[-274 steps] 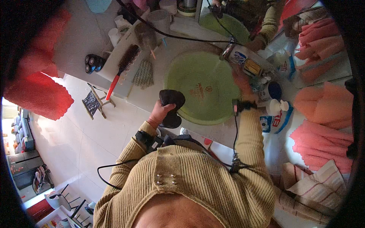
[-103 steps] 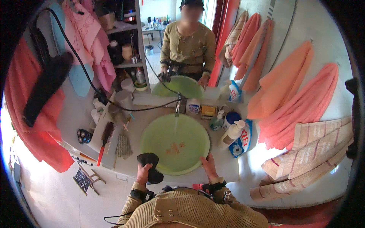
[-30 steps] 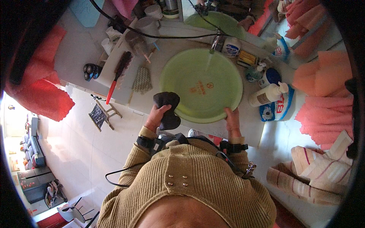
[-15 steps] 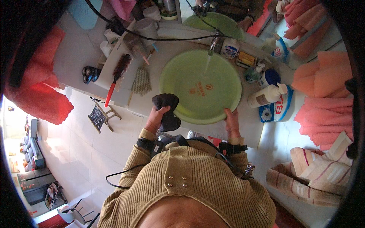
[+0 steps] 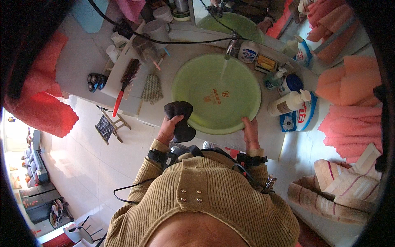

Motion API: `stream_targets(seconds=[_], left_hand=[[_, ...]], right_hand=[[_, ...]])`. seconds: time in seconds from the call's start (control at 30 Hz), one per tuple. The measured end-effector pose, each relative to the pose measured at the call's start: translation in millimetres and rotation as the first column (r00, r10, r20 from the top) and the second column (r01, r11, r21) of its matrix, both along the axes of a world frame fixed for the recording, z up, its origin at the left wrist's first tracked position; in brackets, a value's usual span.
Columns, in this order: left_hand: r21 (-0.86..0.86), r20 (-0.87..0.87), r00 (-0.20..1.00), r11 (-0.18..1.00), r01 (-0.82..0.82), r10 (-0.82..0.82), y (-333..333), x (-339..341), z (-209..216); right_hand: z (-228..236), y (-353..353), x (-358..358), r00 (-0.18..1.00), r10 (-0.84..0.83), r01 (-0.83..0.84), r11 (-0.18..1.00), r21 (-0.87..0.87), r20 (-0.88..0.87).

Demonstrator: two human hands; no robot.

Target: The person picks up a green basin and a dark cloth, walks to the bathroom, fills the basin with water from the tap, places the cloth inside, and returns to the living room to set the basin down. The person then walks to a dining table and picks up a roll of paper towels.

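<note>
A large pale green basin (image 5: 240,113) with red print on its bottom stands on the counter under a metal tap (image 5: 231,47). A thin stream of water runs from the tap into it. At the basin's near left side, my left hand (image 5: 166,128) is closed on a black, soft-looking cloth item (image 5: 181,122), wide at both ends and narrow in the middle; its exact kind I cannot make out. My right hand (image 5: 250,131) grips the basin's near right rim, with the thumb on top and the fingers mostly hidden below.
Right of the basin stand a pump bottle (image 5: 286,103), a blue and white bag (image 5: 302,117) and a soap box (image 5: 266,64). To its left lie a knitted cloth (image 5: 152,89) and a red-handled hairbrush (image 5: 125,88). A black cable (image 5: 181,42) crosses above. Towels (image 5: 345,127) hang at right.
Both hands keep their holds, and the black cloth item stays almost in place. The view has shifted very slightly; water keeps running.
</note>
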State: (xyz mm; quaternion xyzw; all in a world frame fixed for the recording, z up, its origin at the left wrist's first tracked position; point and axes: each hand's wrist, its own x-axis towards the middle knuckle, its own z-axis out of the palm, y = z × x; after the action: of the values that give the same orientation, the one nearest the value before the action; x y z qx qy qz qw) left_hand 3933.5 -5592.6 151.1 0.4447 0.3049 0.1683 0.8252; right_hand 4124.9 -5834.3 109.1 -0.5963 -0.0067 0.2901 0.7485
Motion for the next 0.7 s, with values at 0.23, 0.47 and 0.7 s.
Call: stream_targets(seconds=[0.23, 0.47, 0.7], left_hand=[[-0.01, 0.027, 1.0, 1.0, 0.011, -0.01, 0.6, -0.9, 0.0], [0.008, -0.05, 0.999, 1.0, 0.003, -0.003, 2.1, -2.7, -1.8], [0.072, -0.104, 0.994, 0.997, 0.018, -0.01, 0.3, -2.6, 5.3]], right_hand=[[-4.6, -1.0, 0.2, 1.0, -0.015, 0.016, 0.999, -0.046, 0.016], [-7.8, -4.1, 3.3, 0.998, 0.048, -0.044, 0.991, -0.124, 0.033], [-5.4, -1.0, 0.9, 1.0, -0.002, 0.002, 1.0, -0.003, 0.016]])
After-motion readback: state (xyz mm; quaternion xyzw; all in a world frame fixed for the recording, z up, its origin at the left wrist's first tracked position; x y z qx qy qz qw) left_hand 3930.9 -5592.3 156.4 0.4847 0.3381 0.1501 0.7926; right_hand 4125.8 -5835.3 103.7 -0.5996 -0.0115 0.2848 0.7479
